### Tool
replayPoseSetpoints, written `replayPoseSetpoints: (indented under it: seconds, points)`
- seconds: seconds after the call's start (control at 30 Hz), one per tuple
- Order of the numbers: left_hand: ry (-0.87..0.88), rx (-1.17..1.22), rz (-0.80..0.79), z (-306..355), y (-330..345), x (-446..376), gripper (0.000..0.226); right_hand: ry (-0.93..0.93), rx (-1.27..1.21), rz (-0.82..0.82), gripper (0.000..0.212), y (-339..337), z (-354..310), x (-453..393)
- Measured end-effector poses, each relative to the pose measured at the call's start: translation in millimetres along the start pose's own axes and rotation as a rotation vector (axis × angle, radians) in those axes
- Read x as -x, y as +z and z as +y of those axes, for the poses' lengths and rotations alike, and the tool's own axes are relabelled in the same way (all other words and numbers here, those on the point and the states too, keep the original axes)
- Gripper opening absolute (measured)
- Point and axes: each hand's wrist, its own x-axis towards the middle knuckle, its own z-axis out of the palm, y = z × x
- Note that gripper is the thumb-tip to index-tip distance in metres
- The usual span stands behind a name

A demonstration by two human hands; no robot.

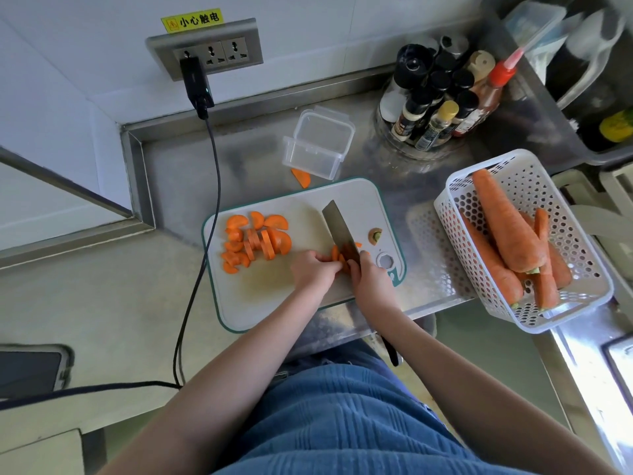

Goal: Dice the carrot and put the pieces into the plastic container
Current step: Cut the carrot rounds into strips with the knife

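On the white cutting board my left hand holds a small stack of carrot slices with curled fingers. My right hand grips the handle of a cleaver, whose blade stands on those slices. A pile of half-round carrot pieces lies on the board's left part. The cut carrot top lies at the board's right. The clear plastic container stands behind the board, with one carrot slice on the counter in front of it.
A white perforated basket with several whole carrots stands at the right. A round rack of spice bottles is behind it. A black cable hangs from the wall socket past the board's left edge.
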Motion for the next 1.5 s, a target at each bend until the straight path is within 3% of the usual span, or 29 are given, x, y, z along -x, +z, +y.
replayPoseSetpoints:
  seconds: [0.17,0.3,0.4,0.47,0.53,0.6,0.67,0.8,1.0,1.13,1.3,1.5]
  points:
    - [-0.037,0.059,-0.015,-2.7,1.3,0.2,0.017,-0.048,-0.003,-0.038,0.027,-20.2,2.7,-0.1]
    - [-0.077,0.114,-0.072,-6.7,4.8,2.6,0.013,-0.096,-0.108,0.088,0.021,-29.1,10.4,10.1]
    - [-0.041,0.103,-0.160,-16.0,0.8,-0.3,0.034,-0.024,-0.221,0.213,0.026,-34.1,19.3,16.6]
    - [0.188,-0.155,-0.149,-21.8,-12.0,-2.6,0.022,0.023,-0.270,0.261,0.029,-36.7,28.3,21.3]
    - [0.563,-0.532,-0.040,-26.0,-28.9,-8.8,0.017,0.056,-0.300,0.276,0.029,-38.1,36.2,25.5]
    - [0.903,-0.792,0.018,-23.6,-38.7,-20.1,0.044,0.078,-0.295,0.275,0.027,-37.4,41.2,28.7]
    - [1.042,-0.932,-0.086,-12.4,-39.7,-30.8,0.068,0.081,-0.278,0.268,0.027,-35.1,44.2,31.2]
    - [0.935,-0.968,-0.363,14.3,-31.6,-46.8,0.089,0.107,-0.294,0.231,0.024,-28.8,44.4,33.9]
    - [0.953,-0.901,-0.492,21.4,-16.0,-49.9,0.073,0.139,-0.261,0.212,0.026,-27.5,39.5,33.6]
    - [1.013,-0.902,-0.499,17.6,-2.5,-42.4,0.059,0.148,-0.259,0.226,0.027,-30.0,37.6,31.2]
    - [1.127,-0.922,-0.377,8.7,-7.1,-43.6,0.049,0.156,-0.259,0.244,0.026,-30.4,37.0,30.2]
    - [1.076,-0.852,-0.268,-4.2,-3.6,-32.7,0.039,0.178,-0.234,0.225,0.027,-26.5,38.2,29.7]
